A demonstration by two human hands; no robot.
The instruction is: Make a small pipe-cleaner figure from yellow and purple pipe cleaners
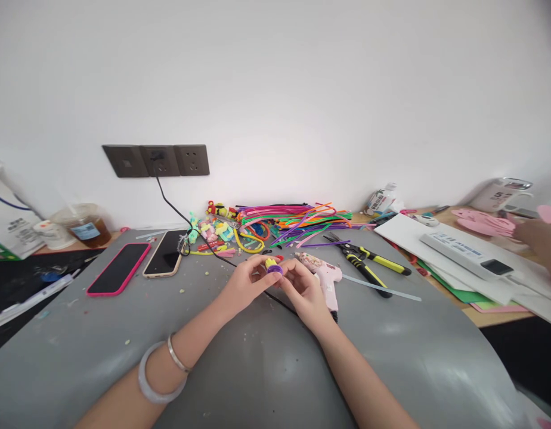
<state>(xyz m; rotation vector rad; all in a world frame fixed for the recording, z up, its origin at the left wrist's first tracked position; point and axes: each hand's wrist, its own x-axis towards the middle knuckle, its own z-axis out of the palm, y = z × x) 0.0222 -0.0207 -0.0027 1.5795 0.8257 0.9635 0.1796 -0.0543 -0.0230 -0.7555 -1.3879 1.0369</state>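
Note:
Over the middle of the grey table, my left hand [250,278] pinches a small yellow and purple fuzzy piece [274,270], which looks like coiled pipe cleaner. My right hand [303,290] closes its fingertips at the right side of the same piece, and part of it is hidden behind the fingers. Just right of my right hand lies a pink glue gun [330,285] with a clear glue stick [383,287] sticking out behind it. Beyond the hands is a heap of colourful pipe cleaners [293,217].
Black-and-yellow pliers [367,271] lie right of the glue gun. Two phones, one in a pink case [120,269] and one pale-edged [166,254], lie at left. A black cord [168,202] runs from the wall socket across the table. Another person's hand [539,238] is at far right.

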